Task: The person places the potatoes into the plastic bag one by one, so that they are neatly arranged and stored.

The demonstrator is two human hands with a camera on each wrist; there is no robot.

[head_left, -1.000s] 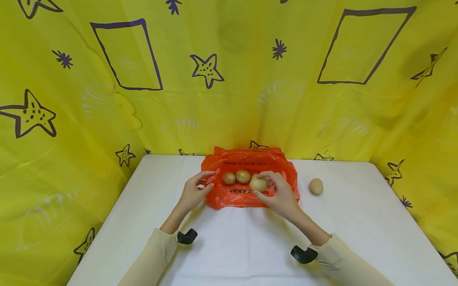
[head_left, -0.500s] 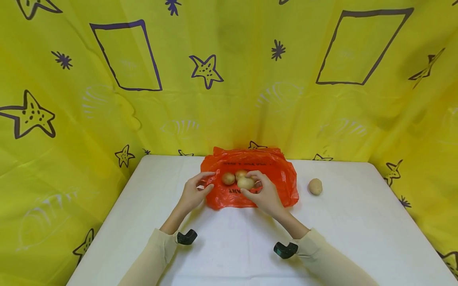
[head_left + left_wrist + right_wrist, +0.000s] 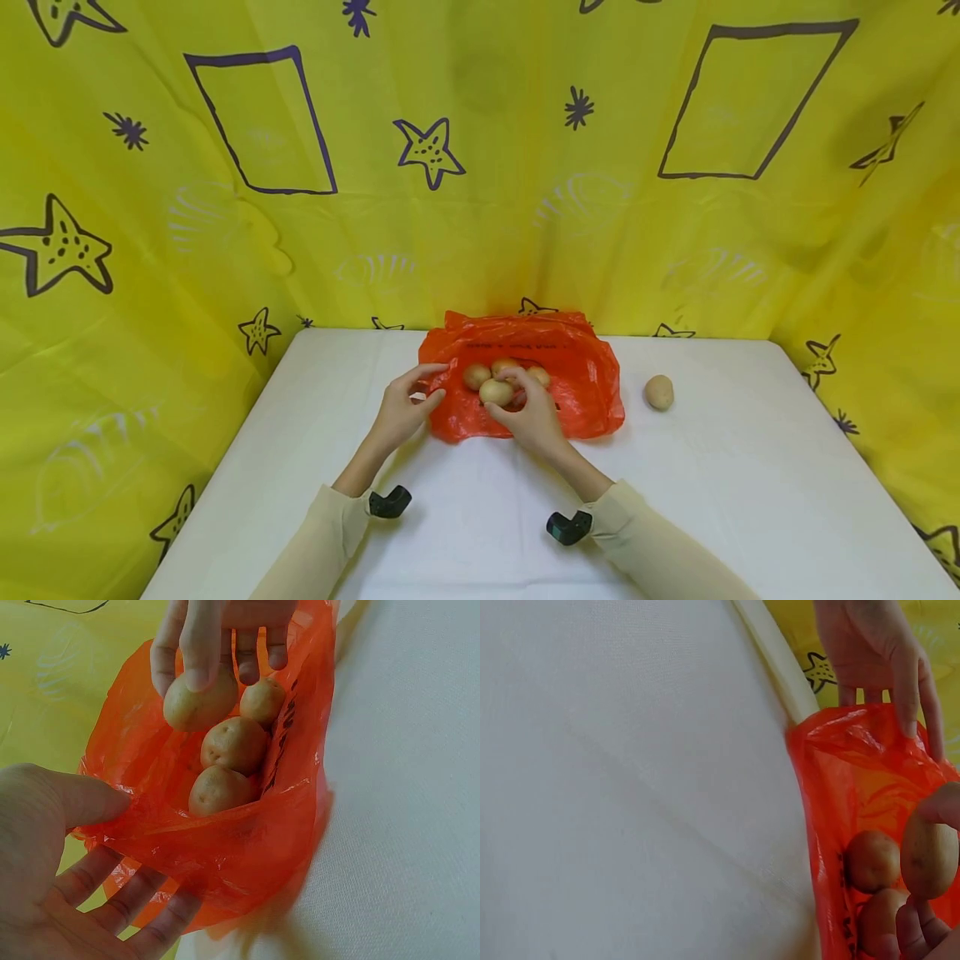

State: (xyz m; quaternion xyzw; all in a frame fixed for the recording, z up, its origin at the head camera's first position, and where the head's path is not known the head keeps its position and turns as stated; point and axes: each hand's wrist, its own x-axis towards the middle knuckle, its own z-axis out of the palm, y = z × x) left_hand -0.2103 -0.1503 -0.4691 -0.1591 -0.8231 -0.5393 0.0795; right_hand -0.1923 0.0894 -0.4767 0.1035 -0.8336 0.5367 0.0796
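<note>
Clamping a potato at the mouth of a red bag

From my remote seat I see the person's right grip (image 3: 534, 421) clamped on a potato (image 3: 496, 392), thumb to one side and fingers to the other. The head view sets it over the front part of an open red bag (image 3: 581, 396), and I cannot tell whether it touches anything beneath it. The left grip (image 3: 400, 417) is together on the bag's left edge; from the left wrist I see its thumb laid along the thin plastic while the other fingers spread out below the rim.

Three more potatoes (image 3: 234, 744) lie inside the bag, lined up close together, beside dark lettering (image 3: 281, 731) on the plastic wall. A lone potato (image 3: 659, 392) rests on the white bench (image 3: 750, 467), to the right of the bag and apart from it.

Both arms reach in from the near side in pale sleeves (image 3: 660, 542), and I notice a dark device (image 3: 569, 528) at each cuff. Past the far edge of the bench I have a yellow curtain (image 3: 517, 217) printed with starfish and four-sided outlines, and it also runs along the left and right sides
</note>
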